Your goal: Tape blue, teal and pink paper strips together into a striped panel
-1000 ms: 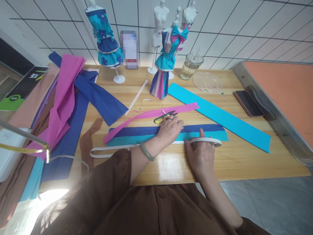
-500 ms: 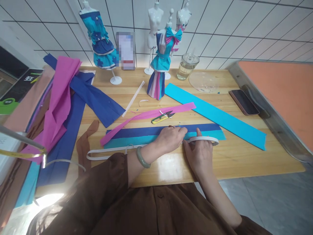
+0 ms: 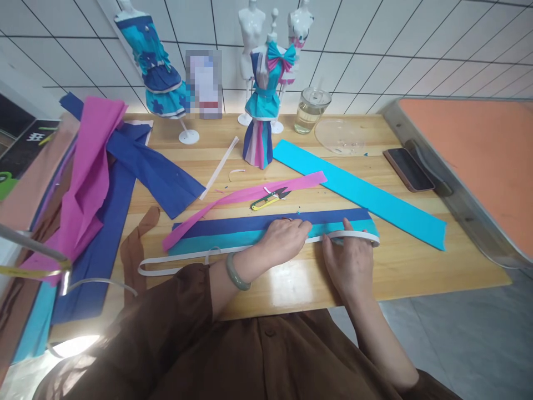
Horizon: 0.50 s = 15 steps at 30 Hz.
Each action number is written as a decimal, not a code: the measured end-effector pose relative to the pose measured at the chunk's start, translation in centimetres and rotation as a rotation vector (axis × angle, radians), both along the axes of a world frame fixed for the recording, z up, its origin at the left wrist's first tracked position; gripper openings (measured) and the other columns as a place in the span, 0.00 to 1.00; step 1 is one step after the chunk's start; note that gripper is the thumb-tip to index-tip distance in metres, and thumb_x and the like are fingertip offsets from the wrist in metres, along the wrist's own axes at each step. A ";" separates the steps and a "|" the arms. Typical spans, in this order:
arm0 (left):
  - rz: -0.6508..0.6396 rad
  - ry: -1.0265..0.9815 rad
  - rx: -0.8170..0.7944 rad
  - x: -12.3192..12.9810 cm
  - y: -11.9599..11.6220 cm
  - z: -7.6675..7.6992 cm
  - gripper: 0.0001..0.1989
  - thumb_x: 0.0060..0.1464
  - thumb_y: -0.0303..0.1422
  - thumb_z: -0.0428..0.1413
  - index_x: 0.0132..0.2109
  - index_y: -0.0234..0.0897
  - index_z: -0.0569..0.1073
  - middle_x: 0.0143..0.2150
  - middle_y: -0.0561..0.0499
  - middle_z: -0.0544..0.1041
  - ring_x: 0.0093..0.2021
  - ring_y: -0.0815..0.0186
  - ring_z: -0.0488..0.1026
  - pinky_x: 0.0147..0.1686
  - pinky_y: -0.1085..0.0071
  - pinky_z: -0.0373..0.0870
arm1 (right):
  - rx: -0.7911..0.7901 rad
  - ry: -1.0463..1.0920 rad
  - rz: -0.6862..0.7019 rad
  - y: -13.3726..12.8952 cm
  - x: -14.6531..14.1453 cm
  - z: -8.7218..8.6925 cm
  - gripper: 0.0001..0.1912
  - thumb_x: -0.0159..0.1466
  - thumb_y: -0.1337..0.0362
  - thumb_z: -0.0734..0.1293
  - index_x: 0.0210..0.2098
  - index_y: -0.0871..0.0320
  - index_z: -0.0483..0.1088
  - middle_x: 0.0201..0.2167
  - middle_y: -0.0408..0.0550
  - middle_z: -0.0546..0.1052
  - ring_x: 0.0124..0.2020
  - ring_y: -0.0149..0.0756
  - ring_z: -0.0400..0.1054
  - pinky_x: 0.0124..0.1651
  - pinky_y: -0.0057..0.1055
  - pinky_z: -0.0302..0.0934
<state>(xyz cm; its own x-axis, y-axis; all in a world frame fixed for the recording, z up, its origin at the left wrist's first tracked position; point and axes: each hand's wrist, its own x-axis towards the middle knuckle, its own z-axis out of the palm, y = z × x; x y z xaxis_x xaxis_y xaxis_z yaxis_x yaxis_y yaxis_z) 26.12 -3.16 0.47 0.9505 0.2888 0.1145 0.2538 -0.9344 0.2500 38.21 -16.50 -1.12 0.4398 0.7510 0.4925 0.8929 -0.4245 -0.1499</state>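
A two-tone fabric strip, dark blue above and turquoise below, lies lengthwise before me. White tape follows its lower edge and doubles back in a loop at the left. My left hand, a green bangle at its wrist, is closed and pressed down on the tape at the strip's lower edge; its fingertips are partly hidden. My right hand pinches the tape farther right, and a length of it curves over the fingers. Yellow-handled thread snips lie just behind the strip, beside a pink fabric strip.
A bright blue strip slants across the right side, near a phone. Dressed mini mannequins, a glass of liquid and a clear dish stand behind. Dark blue and pink fabrics are heaped at left.
My right hand has slid rightward along the strip, and more tape now shows between the hands. My left hand stays at about the same spot. The whole view has shifted slightly.
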 end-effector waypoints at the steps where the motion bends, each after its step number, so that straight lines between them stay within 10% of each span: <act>1: 0.002 -0.001 0.004 0.0 0.0 -0.1 0.07 0.62 0.32 0.45 0.40 0.37 0.65 0.36 0.50 0.74 0.35 0.61 0.73 0.30 0.67 0.64 | 0.004 0.022 -0.013 -0.1 0.1 0.0 0.14 0.62 0.56 0.60 0.38 0.61 0.66 0.46 0.60 0.72 0.48 0.50 0.64 0.54 0.51 0.55; 15: 0.027 -0.014 0.043 0.1 -0.3 -0.2 0.12 0.58 0.42 0.51 0.41 0.37 0.65 0.36 0.50 0.73 0.36 0.62 0.73 0.32 0.67 0.64 | 0.052 0.078 -0.028 -0.3 0.3 -0.5 0.16 0.62 0.56 0.60 0.42 0.63 0.65 0.48 0.64 0.70 0.49 0.54 0.63 0.47 0.50 0.59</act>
